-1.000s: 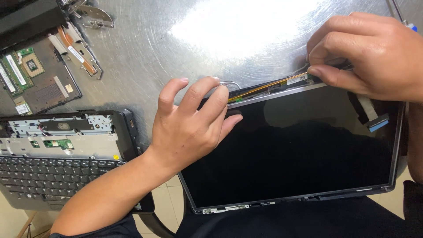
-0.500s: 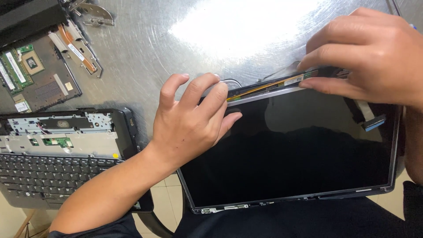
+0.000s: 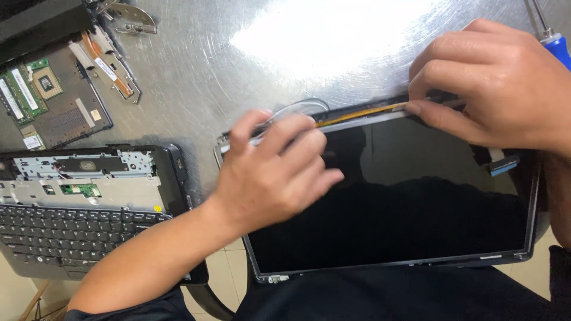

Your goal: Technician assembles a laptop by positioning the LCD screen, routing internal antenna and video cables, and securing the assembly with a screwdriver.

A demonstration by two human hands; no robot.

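- Left hand (image 3: 273, 172): bare, no glove, no ring or watch visible; somewhat blurred; short plain nails where they can be made out.
- Left forearm: bare from wrist to near the elbow; a dark sleeve edge shows at the bottom of the view.
- Right hand (image 3: 493, 83): bare, no glove, no ring; short nails, knuckles sharply seen.
- Right forearm: bare along the right edge; dark cloth at the lower corner.

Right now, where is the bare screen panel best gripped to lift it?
Probably by its thin metal side frame, not the dark glass. The screen panel lies flat on the metal table, its near edge overhanging. The left hand and right hand already pinch the far edge; come from there.
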